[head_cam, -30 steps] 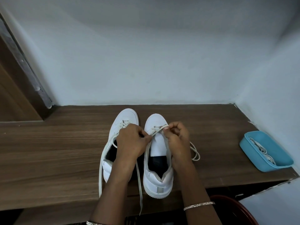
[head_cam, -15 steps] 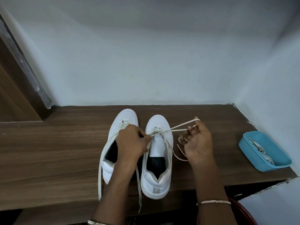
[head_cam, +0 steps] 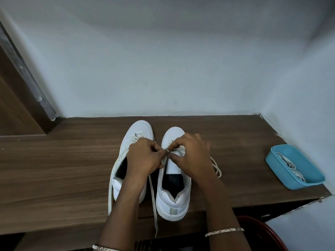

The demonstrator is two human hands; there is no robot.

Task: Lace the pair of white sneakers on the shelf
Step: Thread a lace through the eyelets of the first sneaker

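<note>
A pale wall [head_cam: 163, 69] closed off the back of a brown wooden shelf [head_cam: 63, 169]. The pair stood side by side at its middle, toes to twelve o'clock and heels at the front edge.

Both hands met over the toe end of the right sneaker [head_cam: 173, 201]. The left hand [head_cam: 145, 156], fingers curled, and the right hand [head_cam: 192, 156], thumb and forefinger pressed together, each pinched the lace just beside the foremost eyelets. The exact eyelet could not be made out. A slack loop of lace [head_cam: 216, 167] lay at three o'clock from the right hand, and a loose end [head_cam: 153, 196] ran between the shoes to six o'clock, off the shelf edge.

The left sneaker [head_cam: 139, 131] showed lace only across its toe-most eyelets, with a long strand [head_cam: 111, 187] trailing down its outer side.

By that showing the work was early. Both shoes seemed started at the lowest rows, with the upper eyelets, tightening and tying left to do.

At three o'clock a blue tray [head_cam: 308, 169] held spare laces [head_cam: 290, 163].
</note>
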